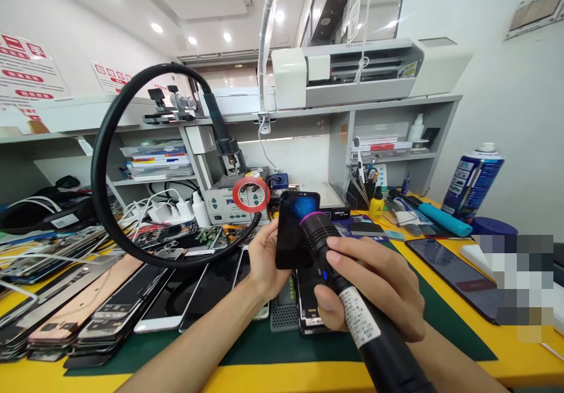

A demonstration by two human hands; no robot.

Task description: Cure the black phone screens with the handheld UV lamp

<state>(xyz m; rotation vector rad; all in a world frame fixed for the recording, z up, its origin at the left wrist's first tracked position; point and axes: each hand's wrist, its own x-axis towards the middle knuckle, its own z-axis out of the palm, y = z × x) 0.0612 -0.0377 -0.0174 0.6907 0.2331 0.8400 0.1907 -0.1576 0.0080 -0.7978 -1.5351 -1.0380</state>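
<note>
My left hand (263, 262) grips a black smartphone (288, 234) by its left edge and holds it up, screen towards me. Closed round a black flashlight (328, 240) is my right hand (379, 281); the flashlight's purple-rimmed head points at the phone's screen, where a blue glow shows near the top. A small blue light is lit on its barrel, and a white printed label is stuck lower down. Below the raised phone, an opened phone part (311, 316) lies on the green mat (255, 346), beside a dark grey perforated tray (282, 319).
Stacks of phone screens (110, 311) cover the left side. A thick black hose (99, 146) loops above them from a soldering station (220, 205) with red tape (251, 194) on it. At right are a large phone (453, 275), a blue spray can (471, 184) and a yellow bottle (376, 204).
</note>
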